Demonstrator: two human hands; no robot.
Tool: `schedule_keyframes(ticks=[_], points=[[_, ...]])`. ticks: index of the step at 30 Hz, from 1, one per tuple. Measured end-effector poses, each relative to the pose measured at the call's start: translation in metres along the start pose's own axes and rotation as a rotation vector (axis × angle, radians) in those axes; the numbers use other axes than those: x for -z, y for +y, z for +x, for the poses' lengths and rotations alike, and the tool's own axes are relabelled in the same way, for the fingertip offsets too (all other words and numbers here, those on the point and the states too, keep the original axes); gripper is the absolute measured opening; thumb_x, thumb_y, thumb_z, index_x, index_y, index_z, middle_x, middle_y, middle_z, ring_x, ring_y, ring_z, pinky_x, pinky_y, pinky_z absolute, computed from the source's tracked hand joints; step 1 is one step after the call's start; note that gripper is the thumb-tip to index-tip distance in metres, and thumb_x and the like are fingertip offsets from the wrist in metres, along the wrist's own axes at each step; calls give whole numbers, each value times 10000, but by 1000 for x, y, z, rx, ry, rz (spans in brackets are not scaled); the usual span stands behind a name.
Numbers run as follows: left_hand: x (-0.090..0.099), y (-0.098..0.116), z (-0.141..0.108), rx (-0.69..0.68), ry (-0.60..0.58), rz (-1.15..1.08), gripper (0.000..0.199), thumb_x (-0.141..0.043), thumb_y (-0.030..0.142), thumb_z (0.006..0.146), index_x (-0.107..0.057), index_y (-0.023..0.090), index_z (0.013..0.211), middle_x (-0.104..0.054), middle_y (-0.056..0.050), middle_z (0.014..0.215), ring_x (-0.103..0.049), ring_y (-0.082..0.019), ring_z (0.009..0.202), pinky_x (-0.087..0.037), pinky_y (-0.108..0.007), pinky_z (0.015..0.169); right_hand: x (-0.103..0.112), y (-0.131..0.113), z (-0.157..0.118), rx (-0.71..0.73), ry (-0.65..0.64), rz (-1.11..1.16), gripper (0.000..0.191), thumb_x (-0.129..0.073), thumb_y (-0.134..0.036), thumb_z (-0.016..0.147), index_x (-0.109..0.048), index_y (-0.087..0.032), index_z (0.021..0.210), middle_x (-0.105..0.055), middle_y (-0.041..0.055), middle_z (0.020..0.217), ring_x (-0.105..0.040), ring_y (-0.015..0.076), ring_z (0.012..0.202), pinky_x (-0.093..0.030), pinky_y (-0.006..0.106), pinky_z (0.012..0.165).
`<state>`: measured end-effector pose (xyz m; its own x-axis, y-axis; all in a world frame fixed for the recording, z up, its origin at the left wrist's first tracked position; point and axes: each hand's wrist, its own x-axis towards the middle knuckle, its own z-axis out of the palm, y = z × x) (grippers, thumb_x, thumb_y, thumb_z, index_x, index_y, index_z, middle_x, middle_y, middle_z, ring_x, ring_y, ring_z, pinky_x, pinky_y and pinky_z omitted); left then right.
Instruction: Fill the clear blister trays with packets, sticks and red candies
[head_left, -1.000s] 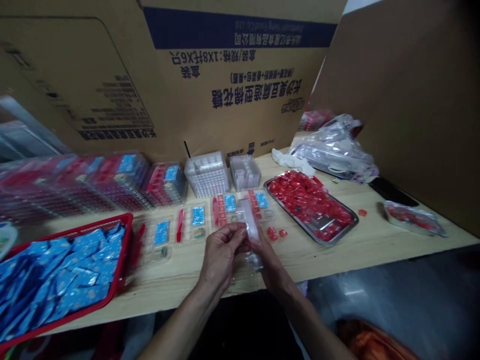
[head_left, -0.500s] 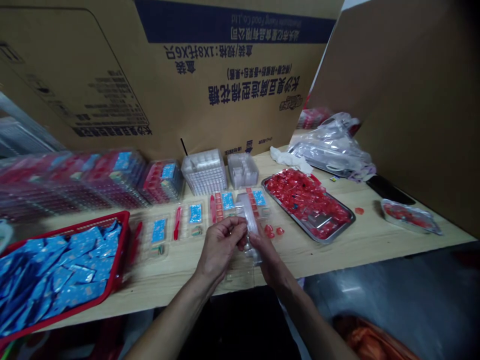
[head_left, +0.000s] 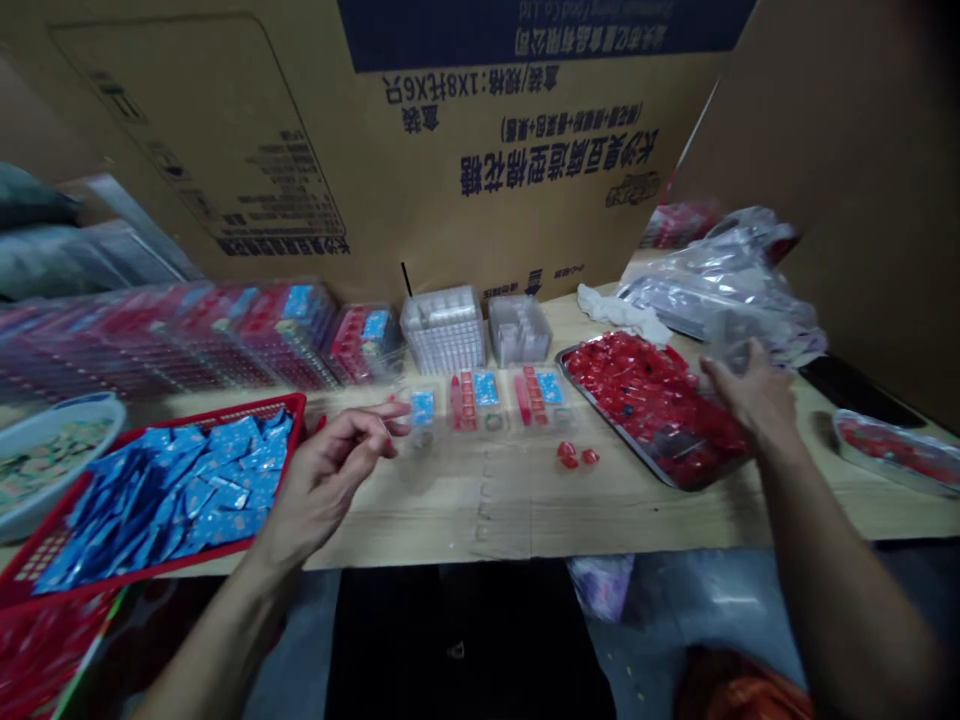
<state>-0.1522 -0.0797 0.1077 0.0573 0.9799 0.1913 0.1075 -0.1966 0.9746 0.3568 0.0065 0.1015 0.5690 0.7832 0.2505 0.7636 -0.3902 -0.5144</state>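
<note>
My left hand [head_left: 330, 475] hovers over the table's left part with its fingers stretched out and nothing visible in them. Just beyond its fingertips lies a clear blister tray with a blue sachet [head_left: 422, 408]. Two more clear trays, one in the middle [head_left: 475, 402] and one at the right [head_left: 541, 397], each hold a blue sachet and red pieces. My right hand [head_left: 754, 400] is above the right end of a metal tray [head_left: 622, 447] of red wrapped pieces. It grips a blurred clear plastic piece [head_left: 727, 335], in front of the plastic bag.
A red basket [head_left: 298, 425] of blue sachets stands at left, beside a pale bowl [head_left: 112, 412]. Filled packs [head_left: 285, 340] and stacked empty trays [head_left: 444, 330] line the back before a large carton [head_left: 420, 220]. Loose red pieces [head_left: 568, 455] lie mid-table; a plastic bag [head_left: 697, 285] sits right.
My hands have parted from the clear plastic stack they held together. My left hand moved left and opened; my right moved far right with clear plastic. The view has shifted left.
</note>
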Motion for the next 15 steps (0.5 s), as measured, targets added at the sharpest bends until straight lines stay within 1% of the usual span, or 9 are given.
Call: schedule_keyframes(ticks=[2,4,6,7,9,10,11,13,15], points=[[24,-10,-27,-136,-96,314,53,-621,249,887,-644,202,898,-703,-101,1100,-655,-244,1092,-533,-294,865,0,41,40,-152,-29,-110,824,-687,-639,765,-514,-140,1397,-371,423,1393,-410,555,1281,-308,728,883],[38,-27,-54,-229,-278,576,139,-588,186,893,-653,220,1010,-685,-93,1233,-633,-247,1185,-530,-313,942,-3,70,66,-234,-90,-127,739,-770,-590,706,-616,-158,1284,-382,407,1397,-333,594,1327,-217,792,896],[43,-49,-76,-290,-468,758,345,-523,112,903,-622,246,1205,-606,-71,1400,-592,-216,1265,-502,-313,1029,-7,75,71,-211,-109,-127,583,-760,-542,740,-681,-164,1177,-363,380,1440,-214,606,1390,-128,817,928],[43,-60,-85,-315,-533,822,432,-485,74,902,-589,256,1280,-565,-61,1451,-571,-196,1293,-487,-307,1060,-9,68,64,-144,-100,-138,533,-727,-529,780,-692,-162,1166,-341,363,1472,-155,597,1417,-94,810,954],[40,-79,-97,-364,-601,902,517,-441,28,889,-551,250,1343,-526,-62,1489,-530,-174,1336,-463,-299,1095,-13,37,27,117,-95,-179,514,-643,-494,863,-669,-149,1244,-321,321,1520,-109,550,1455,-79,769,1018],[37,-85,-100,-379,-608,925,522,-442,33,890,-535,236,1362,-514,-74,1497,-506,-176,1359,-455,-305,1106,-14,16,-4,328,-126,-178,529,-623,-467,881,-633,-153,1306,-361,290,1514,-181,512,1454,-125,736,1049],[34,-90,-102,-386,-601,942,518,-460,62,900,-507,218,1392,-504,-93,1502,-482,-188,1379,-453,-321,1111,-17,-4,-40,561,-224,-134,542,-615,-404,888,-581,-164,1372,-376,254,1526,-251,457,1450,-204,680,1080],[25,-93,-105,-375,-579,974,570,-533,193,922,-407,184,1478,-485,-139,1502,-447,-243,1402,-456,-391,1115,-25,-39,-120,994,-534,-72,665,-552,-283,904,-360,-246,1539,-308,153,1602,-239,347,1489,-263,592,1131],[15,-93,-107,-348,-563,1001,709,-617,371,900,-342,177,1524,-484,-172,1485,-445,-314,1392,-466,-480,1096,-36,-56,-195,1192,-755,-75,882,-608,-181,792,-231,-260,1585,-248,130,1632,-196,336,1507,-286,563,1144]])
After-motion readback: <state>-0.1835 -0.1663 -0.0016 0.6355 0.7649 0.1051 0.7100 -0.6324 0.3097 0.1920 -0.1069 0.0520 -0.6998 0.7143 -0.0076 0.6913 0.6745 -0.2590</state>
